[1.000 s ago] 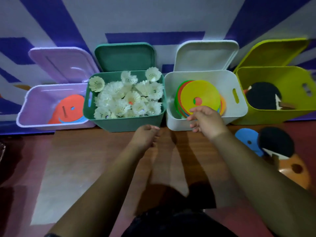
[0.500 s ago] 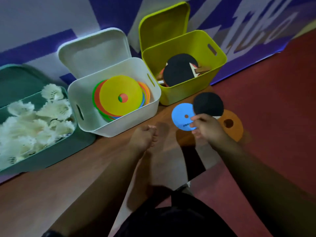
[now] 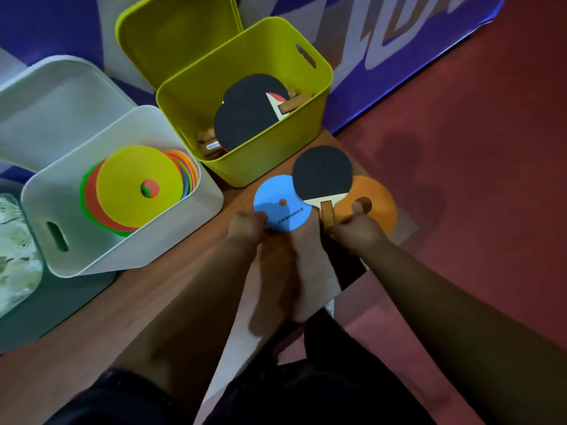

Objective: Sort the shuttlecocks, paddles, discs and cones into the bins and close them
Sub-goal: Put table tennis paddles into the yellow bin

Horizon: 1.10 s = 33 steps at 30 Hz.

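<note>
My left hand (image 3: 247, 228) is curled at the near edge of the blue disc (image 3: 282, 204), thumb on top and fingers tucked under, so I am pinching it. My right hand (image 3: 356, 230) is closed round the wooden handle of the paddle (image 3: 322, 173), whose black face lies just beyond my knuckles and overlaps both discs. My right thumb reaches onto the orange disc (image 3: 376, 207), close to its centre hole; in this dim light I cannot tell whether it presses down or only hovers. The blue disc sits between my two hands and the orange one lies under and beyond my right fingers, both on the wooden board (image 3: 171, 280).

Just past my fingertips stands the yellow-green bin (image 3: 319, 96), lid up, with black paddles (image 3: 245, 118) inside. Beyond and left of my left fingers is the white bin (image 3: 129, 240), open too, holding a stack of coloured discs (image 3: 135, 185) with a yellow one on top. Far left, shuttlecocks (image 3: 15, 246) show at the edge.
</note>
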### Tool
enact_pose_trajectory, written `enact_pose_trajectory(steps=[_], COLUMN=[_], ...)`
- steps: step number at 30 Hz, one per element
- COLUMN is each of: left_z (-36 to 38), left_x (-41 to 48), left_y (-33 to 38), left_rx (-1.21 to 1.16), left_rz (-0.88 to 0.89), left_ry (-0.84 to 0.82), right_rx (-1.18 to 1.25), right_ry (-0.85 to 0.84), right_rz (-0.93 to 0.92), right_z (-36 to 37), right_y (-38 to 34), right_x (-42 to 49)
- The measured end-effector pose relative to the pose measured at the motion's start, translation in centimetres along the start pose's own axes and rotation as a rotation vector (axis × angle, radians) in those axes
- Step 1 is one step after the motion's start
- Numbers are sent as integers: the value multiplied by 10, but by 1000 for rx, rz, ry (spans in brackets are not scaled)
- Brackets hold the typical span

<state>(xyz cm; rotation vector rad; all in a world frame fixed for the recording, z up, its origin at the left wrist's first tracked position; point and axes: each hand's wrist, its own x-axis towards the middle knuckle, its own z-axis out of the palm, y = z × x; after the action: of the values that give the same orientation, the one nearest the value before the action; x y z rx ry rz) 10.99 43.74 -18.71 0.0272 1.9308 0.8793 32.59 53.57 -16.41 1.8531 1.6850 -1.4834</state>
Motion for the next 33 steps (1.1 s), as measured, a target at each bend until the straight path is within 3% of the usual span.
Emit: enact_pose_trajectory(steps=[6,10,14,19,26,30,33], left_z=[13,20,25,21,-15,-37,-53], left_x=[13,24,22,-15,-64,-89,-102], left_y=[8,-1,-1,22,37,34,31], left_rx=[-244,-283,-246,-183,-241,-278,-365], left_rz=[-198,-204,-149,35,156,205,197], left_ry=[65,40,32,75,123,160,178], right_rx=[274,377,437,393,190,16,120], right_ry=[-35,-94,-41,25,281,512,531], right_rz=[106,172,137,-19,-333,-678,-789], right_z=[2,0,0,-13,-56,-83,-96], right_y=[-8,-18,-26,-45,-88,-121,-157], right_x=[15,10,16,6,-34,-72,-104])
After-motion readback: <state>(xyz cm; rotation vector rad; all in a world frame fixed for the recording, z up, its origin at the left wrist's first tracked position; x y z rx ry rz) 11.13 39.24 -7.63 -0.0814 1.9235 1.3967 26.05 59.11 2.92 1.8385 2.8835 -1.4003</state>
